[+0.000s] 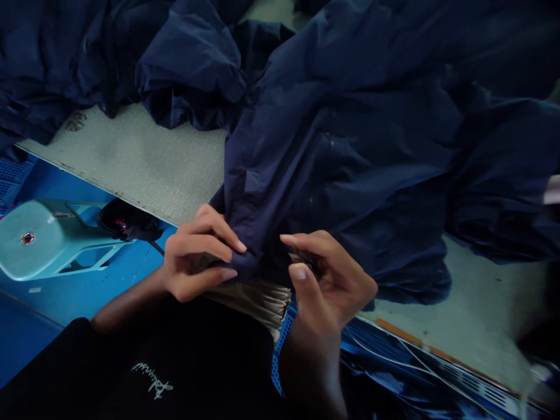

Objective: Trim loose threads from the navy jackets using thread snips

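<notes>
A navy blue garment [301, 169] is spread across the table and hangs over its near edge toward me. My left hand [199, 254] pinches the garment's lower edge between thumb and fingers. To the right of it, my right hand [330, 280] is closed around a small dark tool with a short metal tip [298, 256]. Most of this tool is hidden by the fingers, so its exact kind does not show. The tip points left toward the cloth and appears apart from it.
More navy garments [192, 58] are heaped along the far side of the pale table [153, 154]. A turquoise plastic stool [44, 239] lies tipped on the blue floor at left, beside a dark bundle [126, 220]. White cords [385, 356] run below the table edge at right.
</notes>
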Demonstrator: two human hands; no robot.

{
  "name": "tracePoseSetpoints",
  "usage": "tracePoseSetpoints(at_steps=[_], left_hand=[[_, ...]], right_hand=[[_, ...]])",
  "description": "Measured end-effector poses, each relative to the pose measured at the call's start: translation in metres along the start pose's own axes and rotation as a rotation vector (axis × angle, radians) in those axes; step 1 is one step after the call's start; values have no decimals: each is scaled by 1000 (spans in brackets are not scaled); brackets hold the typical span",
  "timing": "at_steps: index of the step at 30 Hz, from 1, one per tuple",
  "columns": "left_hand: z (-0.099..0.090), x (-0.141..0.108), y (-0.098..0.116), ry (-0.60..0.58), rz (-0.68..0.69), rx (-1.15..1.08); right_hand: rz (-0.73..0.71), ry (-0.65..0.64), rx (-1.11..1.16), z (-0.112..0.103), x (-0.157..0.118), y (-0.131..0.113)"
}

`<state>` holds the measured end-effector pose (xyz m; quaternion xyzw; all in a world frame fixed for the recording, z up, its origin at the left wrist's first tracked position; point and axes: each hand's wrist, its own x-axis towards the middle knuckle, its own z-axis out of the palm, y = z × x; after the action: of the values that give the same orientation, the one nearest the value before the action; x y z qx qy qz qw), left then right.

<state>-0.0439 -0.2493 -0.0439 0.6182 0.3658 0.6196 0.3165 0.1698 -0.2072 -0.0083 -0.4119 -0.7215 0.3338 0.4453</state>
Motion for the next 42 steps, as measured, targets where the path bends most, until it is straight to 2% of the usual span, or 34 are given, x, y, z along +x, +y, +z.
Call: tracePoseSetpoints(at_steps=[3, 6, 9, 10, 14, 16, 19, 22, 24, 29, 32, 37, 42], left_hand=[[-8, 1, 13, -11, 141, 271], [-13, 7, 23, 41, 109, 264], [-14, 26, 26, 180, -71, 282], [-14, 34, 26, 192, -159, 328], [-11, 72, 12, 47, -518, 431], [-9, 87, 0, -22, -606, 480], [-8, 101, -14, -75, -659, 522], [-7, 105, -20, -87, -649, 452], [-6, 103, -21, -20, -602, 356], [-2, 89, -27, 195, -234, 154], [2, 80, -29, 256, -113, 66], [11, 71, -23, 222, -44, -100], [18, 67, -18, 140, -68, -224]], right_hand=[[32, -21, -15, -3, 5, 1], [103, 11, -85, -3, 12, 1], [98, 35, -98, -1, 20, -3], [76, 29, -98, 0, 24, -6], [1, -6, -97, 4, 43, -15], [-23, -13, -114, 5, 52, -17], [-41, -42, -141, 3, 65, -17], [-61, -81, -166, -1, 75, -13], [-79, -69, -173, -3, 79, -8], [-119, 23, -113, -1, 83, 5], [-137, 23, -40, -1, 81, 7], [-113, -67, 125, -3, 77, 4], [-94, -144, 212, -6, 77, 3]])
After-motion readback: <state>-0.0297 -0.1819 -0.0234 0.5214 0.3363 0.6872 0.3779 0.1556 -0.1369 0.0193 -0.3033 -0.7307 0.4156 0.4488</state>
